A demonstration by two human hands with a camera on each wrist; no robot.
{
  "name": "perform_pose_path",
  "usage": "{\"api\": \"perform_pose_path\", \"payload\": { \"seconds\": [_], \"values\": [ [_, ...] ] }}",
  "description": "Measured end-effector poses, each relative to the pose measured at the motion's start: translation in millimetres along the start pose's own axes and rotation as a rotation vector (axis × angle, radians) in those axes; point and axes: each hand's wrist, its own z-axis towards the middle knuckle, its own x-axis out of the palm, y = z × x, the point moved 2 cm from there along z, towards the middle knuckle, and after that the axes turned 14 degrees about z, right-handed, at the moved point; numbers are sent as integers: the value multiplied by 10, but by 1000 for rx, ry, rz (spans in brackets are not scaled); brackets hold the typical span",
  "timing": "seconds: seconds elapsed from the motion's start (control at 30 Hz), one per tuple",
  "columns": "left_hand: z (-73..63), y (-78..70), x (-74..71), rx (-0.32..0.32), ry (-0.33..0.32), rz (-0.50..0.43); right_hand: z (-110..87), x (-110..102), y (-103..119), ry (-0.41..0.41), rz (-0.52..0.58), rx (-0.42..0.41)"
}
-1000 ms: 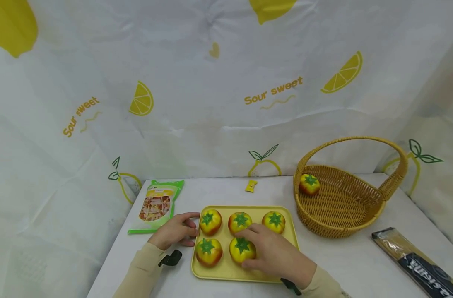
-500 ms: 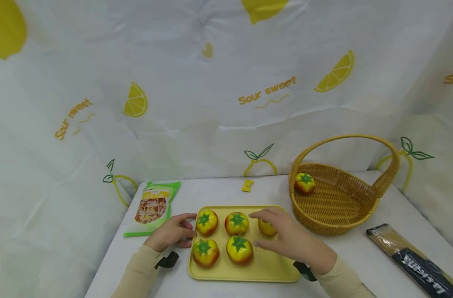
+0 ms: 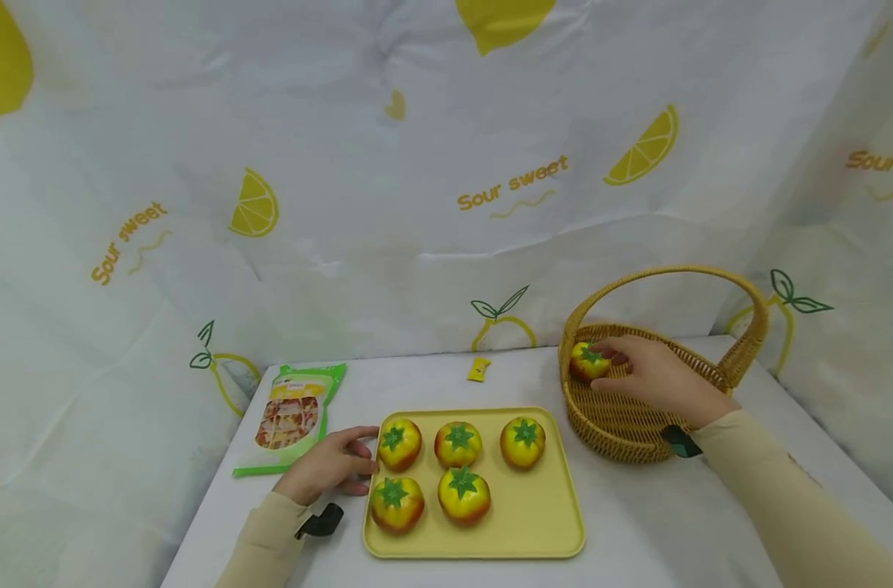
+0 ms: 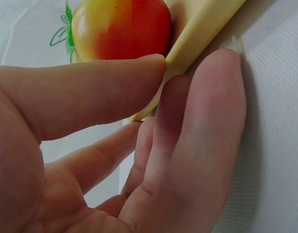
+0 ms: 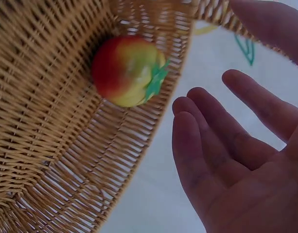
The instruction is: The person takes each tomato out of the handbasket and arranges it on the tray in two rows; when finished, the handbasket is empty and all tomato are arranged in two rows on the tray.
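Several red-and-yellow, tomato-like fruits with green star-shaped tops lie on a pale yellow tray (image 3: 520, 531); one is the front middle fruit (image 3: 464, 498). My left hand (image 3: 327, 465) is at the tray's left side, its fingertips touching the rim beside a fruit (image 4: 122, 29). Over the wicker basket (image 3: 608, 433) reaches my right hand (image 3: 655, 377), fingers spread and holding nothing. Inside that basket, against its left wall, sits another fruit (image 5: 129, 70). In the right wrist view a gap shows between it and my fingertips (image 5: 185, 131).
A green-edged food packet (image 3: 292, 416) lies left of the tray. Behind the tray is a small yellow wrapped sweet (image 3: 479, 369). The basket's tall handle (image 3: 667, 273) arches over its opening. A lemon-print cloth (image 3: 388, 188) hangs behind the table.
My right hand has left the front middle fruit on the tray and moved right and away from me, over the basket. The left hand stays by the tray's edge. The view has shifted slightly right.
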Motion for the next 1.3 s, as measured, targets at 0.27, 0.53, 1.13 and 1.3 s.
{"api": "perform_pose_path", "payload": {
  "seconds": [0.27, 0.53, 1.13, 1.3],
  "values": [
    [-5, 49, -19, -9, 6, -4, 306, -6, -294, 53, 75, 66],
    [-47, 44, -39, -16, -4, -2, 533, 74, -543, 99, 113, 144],
    [-9, 52, -6, -6, -13, -1, 650, 90, -632, 136, 94, 177],
    [-28, 7, -12, 11, -7, -7, 514, 12, -526, 128, 61, 142]
  ]
}}
